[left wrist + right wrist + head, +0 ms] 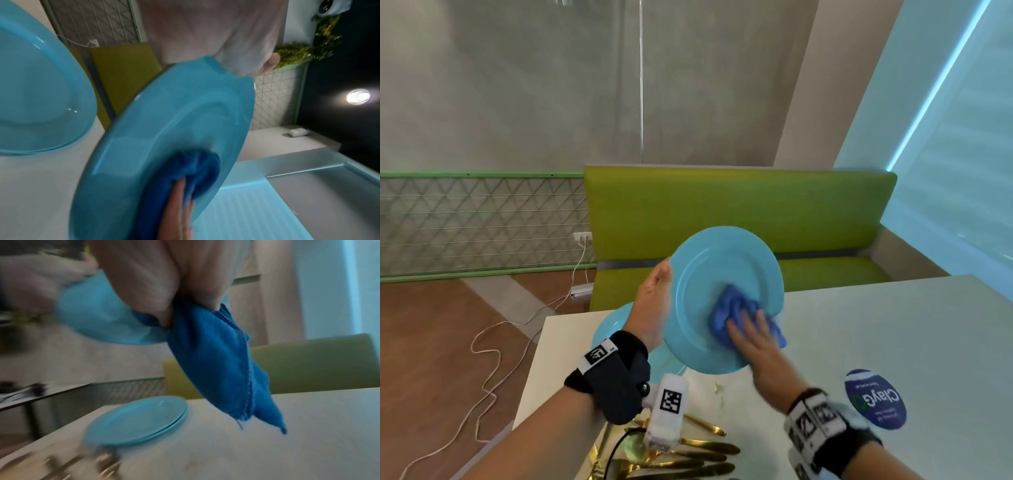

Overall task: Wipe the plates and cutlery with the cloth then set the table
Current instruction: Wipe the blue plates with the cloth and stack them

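My left hand (654,301) holds a light blue plate (722,267) by its left rim, tilted up above the table, with the thumb (246,65) over the edge. My right hand (753,339) grips a bunched dark blue cloth (736,308) and presses it against the lower middle of the plate's face. In the right wrist view, part of the cloth (216,361) hangs down below the hand. A stack of matching blue plates (609,325) lies on the table behind my left wrist. Gold cutlery (688,459) lies in a pile at the near edge.
The white table (893,325) carries a round dark blue sticker (875,399) at the right. A white tagged device (667,414) hangs over the cutlery. A green bench (739,205) stands beyond the table's far edge. A white cable (493,342) trails over the floor at left.
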Tool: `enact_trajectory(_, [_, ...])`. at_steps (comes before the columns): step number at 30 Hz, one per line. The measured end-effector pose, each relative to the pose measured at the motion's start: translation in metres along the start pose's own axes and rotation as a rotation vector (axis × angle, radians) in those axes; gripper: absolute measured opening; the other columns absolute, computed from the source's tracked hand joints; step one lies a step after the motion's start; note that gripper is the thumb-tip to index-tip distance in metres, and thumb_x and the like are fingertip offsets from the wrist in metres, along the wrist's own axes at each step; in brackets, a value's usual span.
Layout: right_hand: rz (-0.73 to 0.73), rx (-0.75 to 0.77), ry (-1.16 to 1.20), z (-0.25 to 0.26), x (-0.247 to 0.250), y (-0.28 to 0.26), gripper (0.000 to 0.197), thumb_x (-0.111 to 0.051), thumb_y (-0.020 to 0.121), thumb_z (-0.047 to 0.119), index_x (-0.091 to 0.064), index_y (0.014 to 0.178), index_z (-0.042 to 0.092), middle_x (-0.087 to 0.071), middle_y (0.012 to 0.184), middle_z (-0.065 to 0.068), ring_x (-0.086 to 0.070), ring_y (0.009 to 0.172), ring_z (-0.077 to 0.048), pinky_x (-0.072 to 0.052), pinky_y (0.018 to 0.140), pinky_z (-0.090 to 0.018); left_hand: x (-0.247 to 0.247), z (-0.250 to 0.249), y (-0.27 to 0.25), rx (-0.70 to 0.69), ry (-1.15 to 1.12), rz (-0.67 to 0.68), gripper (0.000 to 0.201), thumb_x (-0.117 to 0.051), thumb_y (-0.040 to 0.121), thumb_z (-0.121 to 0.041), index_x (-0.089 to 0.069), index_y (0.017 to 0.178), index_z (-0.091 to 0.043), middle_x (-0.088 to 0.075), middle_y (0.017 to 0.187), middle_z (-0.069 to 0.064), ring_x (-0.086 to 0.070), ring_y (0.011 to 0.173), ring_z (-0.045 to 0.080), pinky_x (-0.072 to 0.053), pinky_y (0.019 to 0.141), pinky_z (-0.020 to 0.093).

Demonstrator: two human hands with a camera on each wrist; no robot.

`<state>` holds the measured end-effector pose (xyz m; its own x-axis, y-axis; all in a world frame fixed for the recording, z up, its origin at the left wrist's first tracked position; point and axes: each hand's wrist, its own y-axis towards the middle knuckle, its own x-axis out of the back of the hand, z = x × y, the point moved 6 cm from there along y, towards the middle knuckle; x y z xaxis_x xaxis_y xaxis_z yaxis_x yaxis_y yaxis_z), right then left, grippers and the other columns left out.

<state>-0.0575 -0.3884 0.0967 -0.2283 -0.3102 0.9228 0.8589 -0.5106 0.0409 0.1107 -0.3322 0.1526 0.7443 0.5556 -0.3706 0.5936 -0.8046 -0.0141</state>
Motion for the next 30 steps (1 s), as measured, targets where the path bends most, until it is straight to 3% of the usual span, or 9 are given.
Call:
enact_trajectory(2, [0.119, 0.122, -0.068, 0.027, -0.019, -0.002, 0.087, -0.03, 0.087, -0.003, 0.017, 0.129, 0.057, 0.028, 0.141, 0.012, 0.041, 0.124, -0.016, 0.015, 0.116, -0.035, 0.0, 0.014, -0.002, 0.024, 0.045, -0.028, 0.037, -0.035, 0.097, -0.036, -0.054, 0.123, -0.017, -0.057, 0.132, 0.01, -0.053, 0.123, 0.026, -0.039, 0.108, 0.048])
enact_trajectory(5, [0.017, 0.097, -0.028, 0.047, 0.001, 0.023, 0.069, -0.029, 0.085, 0.006, 0.007, 0.142, 0.024, 0.027, 0.14, 0.008, 0.036, 0.127, -0.019, 0.021, 0.108, -0.029, -0.004, 0.031, -0.008, 0.087, 0.061, -0.048, 0.036, -0.032, 0.1, -0.029, -0.052, 0.122, -0.008, -0.057, 0.129, 0.015, -0.058, 0.112, 0.026, -0.044, 0.104, 0.042])
enact_trajectory(9, [-0.195, -0.142, -0.005, 0.009, 0.042, 0.052, 0.069, -0.033, 0.09, -0.004, -0.003, 0.148, 0.018, 0.009, 0.157, -0.001, 0.013, 0.144, -0.028, -0.005, 0.118, -0.045, -0.003, 0.031, -0.015, 0.08, 0.071, 0.048, 0.033, -0.03, 0.101, -0.029, -0.058, 0.113, -0.015, -0.065, 0.117, 0.012, -0.062, 0.105, 0.028, -0.049, 0.095, 0.043])
enact_trajectory(12, [-0.298, -0.232, 0.049, -0.026, 0.049, 0.043, 0.071, -0.041, 0.087, -0.008, -0.008, 0.147, 0.013, -0.005, 0.157, -0.009, -0.011, 0.144, -0.037, -0.026, 0.113, -0.045, 0.012, 0.02, -0.01, 0.048, 0.06, -0.005, 0.032, -0.032, 0.1, -0.031, -0.059, 0.112, -0.02, -0.065, 0.118, 0.008, -0.061, 0.109, 0.028, -0.048, 0.097, 0.045])
enact_trajectory(15, [-0.112, -0.235, 0.06, -0.032, 0.021, 0.024, 0.069, -0.045, 0.086, -0.007, -0.016, 0.146, 0.011, -0.011, 0.156, -0.01, -0.051, 0.119, -0.039, -0.043, 0.094, -0.035, 0.035, 0.014, 0.001, 0.061, -0.002, -0.099, 0.034, -0.031, 0.101, -0.033, -0.054, 0.122, -0.021, -0.061, 0.128, 0.005, -0.058, 0.117, 0.026, -0.044, 0.102, 0.047])
enact_trajectory(18, [-0.02, -0.152, 0.122, -0.018, -0.002, 0.017, 0.056, -0.048, 0.087, -0.005, -0.038, 0.139, 0.013, -0.035, 0.149, -0.01, -0.054, 0.121, -0.03, -0.034, 0.098, -0.016, 0.061, 0.028, 0.007, 0.114, -0.015, -0.205, 0.037, -0.031, 0.101, -0.036, -0.05, 0.127, -0.019, -0.059, 0.13, 0.006, -0.056, 0.119, 0.027, -0.043, 0.104, 0.049])
enact_trajectory(20, [-0.025, -0.203, 0.253, -0.016, -0.003, 0.019, 0.05, -0.052, 0.088, 0.002, -0.047, 0.135, 0.018, -0.053, 0.136, -0.006, -0.056, 0.117, -0.019, -0.029, 0.09, -0.004, 0.083, 0.043, 0.009, 0.157, -0.021, -0.317, 0.038, -0.03, 0.102, -0.038, -0.049, 0.129, -0.02, -0.058, 0.128, 0.005, -0.057, 0.115, 0.027, -0.044, 0.101, 0.045])
enact_trajectory(26, [-0.102, -0.435, 0.35, -0.039, 0.005, 0.028, 0.056, -0.052, 0.091, 0.017, -0.034, 0.143, 0.027, -0.061, 0.108, -0.008, -0.052, 0.087, -0.02, -0.036, 0.078, -0.021, 0.161, 0.1, 0.005, 0.295, 0.104, -0.629, 0.051, -0.032, 0.101, -0.042, -0.049, 0.128, -0.003, -0.057, 0.121, 0.012, -0.057, 0.105, 0.032, -0.046, 0.091, 0.043])
enact_trajectory(30, [-0.039, -0.456, 0.345, -0.043, 0.0, 0.031, 0.058, -0.052, 0.092, 0.017, -0.03, 0.144, 0.027, -0.057, 0.128, -0.008, -0.056, 0.107, -0.026, -0.042, 0.091, -0.028, 0.189, 0.12, -0.003, 0.396, 0.281, -0.739, 0.054, -0.032, 0.101, -0.037, -0.044, 0.133, 0.005, -0.05, 0.134, 0.023, -0.05, 0.12, 0.04, -0.041, 0.098, 0.044])
